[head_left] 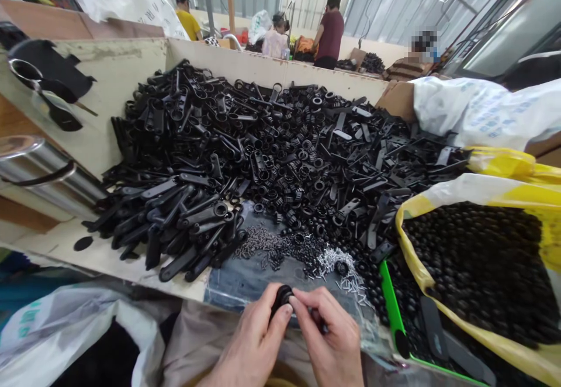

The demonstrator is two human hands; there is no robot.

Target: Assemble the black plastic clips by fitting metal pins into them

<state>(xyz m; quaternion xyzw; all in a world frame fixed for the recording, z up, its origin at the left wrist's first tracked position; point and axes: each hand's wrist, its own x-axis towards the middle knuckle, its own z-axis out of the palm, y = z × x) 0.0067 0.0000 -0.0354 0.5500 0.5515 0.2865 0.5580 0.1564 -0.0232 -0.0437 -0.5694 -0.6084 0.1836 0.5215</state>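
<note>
A round black plastic part (283, 296), ring-like in shape, sits between the thumb and fingers of my left hand (254, 334). My right hand (331, 331) is closed in a pinch, its fingertips against the right edge of that part. Something small and dark shows under the right fingers, too hidden to name. Both hands are at the near edge of the table. Beyond them lie small silver pins (337, 261), small grey-brown pieces (262, 241) and tiny black pieces (307, 248) on a bluish sheet (232, 284).
A large heap of black plastic parts (280, 147) fills the walled table, with long black handles (188, 223) at left. A yellow-rimmed bag of black balls (477, 270) and a green-edged tray (392, 302) stand right. A steel flask (48, 170) leans left. People work behind.
</note>
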